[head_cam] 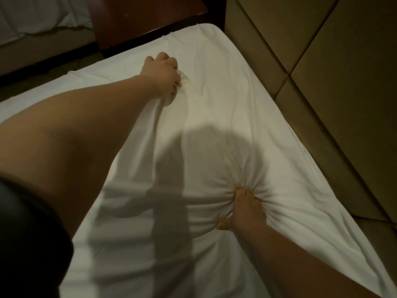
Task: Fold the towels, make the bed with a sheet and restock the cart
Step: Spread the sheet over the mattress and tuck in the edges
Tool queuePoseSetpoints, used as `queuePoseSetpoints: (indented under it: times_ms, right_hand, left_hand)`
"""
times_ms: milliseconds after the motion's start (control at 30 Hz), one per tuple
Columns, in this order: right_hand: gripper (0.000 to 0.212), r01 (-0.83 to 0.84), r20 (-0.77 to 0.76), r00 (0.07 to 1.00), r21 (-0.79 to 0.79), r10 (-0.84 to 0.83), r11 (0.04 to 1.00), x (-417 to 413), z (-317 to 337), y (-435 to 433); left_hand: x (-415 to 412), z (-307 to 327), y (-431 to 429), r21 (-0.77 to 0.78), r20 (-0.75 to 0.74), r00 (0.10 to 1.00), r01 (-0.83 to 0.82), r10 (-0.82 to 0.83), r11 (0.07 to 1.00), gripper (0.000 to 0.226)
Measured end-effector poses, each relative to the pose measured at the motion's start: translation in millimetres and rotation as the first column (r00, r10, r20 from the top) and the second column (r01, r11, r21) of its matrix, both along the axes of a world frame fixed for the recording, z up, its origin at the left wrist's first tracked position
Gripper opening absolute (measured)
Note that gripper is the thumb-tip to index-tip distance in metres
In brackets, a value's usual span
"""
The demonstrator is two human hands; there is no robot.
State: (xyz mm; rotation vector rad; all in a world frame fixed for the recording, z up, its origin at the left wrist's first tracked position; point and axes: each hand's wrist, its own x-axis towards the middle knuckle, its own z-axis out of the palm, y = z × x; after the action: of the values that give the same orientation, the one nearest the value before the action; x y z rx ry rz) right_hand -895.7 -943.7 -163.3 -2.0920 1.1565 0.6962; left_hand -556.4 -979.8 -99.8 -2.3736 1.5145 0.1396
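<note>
A white sheet covers the bed from the near edge up to the far corner. My left hand reaches far across it and grips a bunch of the cloth near the upper middle. My right hand grips a second bunch lower right, with creases fanning out from the fist. The cloth between the two hands bulges up in a soft hump. My shadow falls across the middle of the sheet.
A tan padded headboard runs along the right side of the bed. A dark wooden nightstand stands beyond the far corner. Another bed with white bedding shows at the top left, across a strip of dark floor.
</note>
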Motion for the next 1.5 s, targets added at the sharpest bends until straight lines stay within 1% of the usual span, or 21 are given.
queuePoseSetpoints:
  times_ms: [67,133,233,300,400,567,667,733,767,833,900,1000,1067,1133,1200,1300,1500]
  right_hand:
    - [0.09,0.0,0.002,1.0,-0.001,0.0,1.0,-0.6,0.7,0.1]
    - [0.091,-0.003,0.002,1.0,-0.003,0.003,1.0,-1.0,0.9,0.4]
    - [0.094,0.016,0.008,1.0,0.017,-0.016,1.0,-0.5,0.6,-0.1]
    - [0.093,0.012,0.005,1.0,0.017,-0.012,1.0,0.5,0.8,-0.2]
    - [0.093,0.008,-0.002,1.0,0.002,-0.008,1.0,-0.1,1.4,0.1]
    - [0.094,0.015,0.008,1.0,0.015,-0.015,1.0,-1.1,0.5,-0.4]
    - [0.094,0.016,0.006,1.0,0.014,-0.016,1.0,0.1,-1.5,-0.2]
    - [0.094,0.012,-0.012,1.0,0.006,-0.012,1.0,0.4,-2.8,0.3]
    - [0.093,0.009,-0.017,1.0,0.004,-0.009,1.0,0.5,-3.7,0.3]
    - [0.093,0.003,-0.021,1.0,-0.002,-0.003,1.0,1.0,-3.5,0.5]
    - [0.095,-0.009,-0.025,1.0,0.001,0.009,1.0,1.1,-2.9,0.8]
    - [0.099,-0.015,-0.021,1.0,0.01,0.016,1.0,0.3,-4.1,2.1]
    - [0.102,-0.011,-0.01,1.0,0.012,0.011,1.0,-0.3,-3.6,1.3]
    - [0.103,-0.013,0.004,1.0,0.014,0.013,1.0,-1.0,-3.1,0.2]
    - [0.102,-0.021,0.02,1.0,0.012,0.021,1.0,-3.4,-2.9,0.9]
    - [0.101,-0.015,0.044,0.999,-0.001,0.015,1.0,-5.6,-3.7,0.6]
    - [0.107,-0.082,0.037,0.996,0.009,0.082,0.997,-3.5,-6.8,-2.9]
  left_hand:
    - [0.9,-0.9,2.8,-0.046,0.016,1.0,0.011,-0.01,0.999,0.031]
    - [2.4,-6.4,6.1,-0.12,0.012,0.999,-0.03,0.032,0.992,0.031]
    - [-3.5,-9.7,3.5,-0.296,-0.07,0.989,-0.147,0.132,0.944,0.029]
    - [-11.2,-7.0,-4.0,-0.353,-0.099,0.984,-0.174,0.148,0.919,0.029]
    - [-17.9,-11.3,-12.4,-0.346,-0.08,0.978,-0.209,0.193,0.915,0.028]
    - [-28.0,-33.1,-15.2,-0.327,-0.089,0.942,-0.334,0.323,0.884,0.028]
    - [-37.6,-38.4,-17.1,-0.387,-0.212,0.915,-0.4,0.342,0.831,0.034]
    - [-45.2,-42.2,-10.7,-0.419,-0.258,0.909,-0.41,0.326,0.81,0.046]
    - [-50.4,-45.3,-5.1,-0.425,-0.256,0.913,-0.401,0.317,0.812,0.053]
    - [-67.2,-53.3,9.7,-0.405,-0.237,0.925,-0.372,0.297,0.835,0.058]
    - [-87.5,-62.2,25.1,-0.366,-0.241,0.926,-0.362,0.289,0.857,0.058]
    - [-114.7,-70.3,42.0,-0.31,-0.291,0.9,-0.41,0.325,0.858,0.058]
    - [-130.3,-73.7,49.8,-0.297,-0.309,0.895,-0.412,0.322,0.861,0.056]
    - [-148.9,-79.3,56.8,-0.346,-0.233,0.939,-0.324,0.254,0.88,0.053]
    - [-159.6,-85.3,58.4,-0.366,-0.169,0.956,-0.287,0.24,0.885,0.054]
    - [-160.8,-86.3,48.9,-0.271,-0.287,0.907,-0.387,0.31,0.881,0.052]
    - [-155.5,-88.7,43.4,-0.271,-0.26,0.91,-0.39,0.324,0.88,0.052]
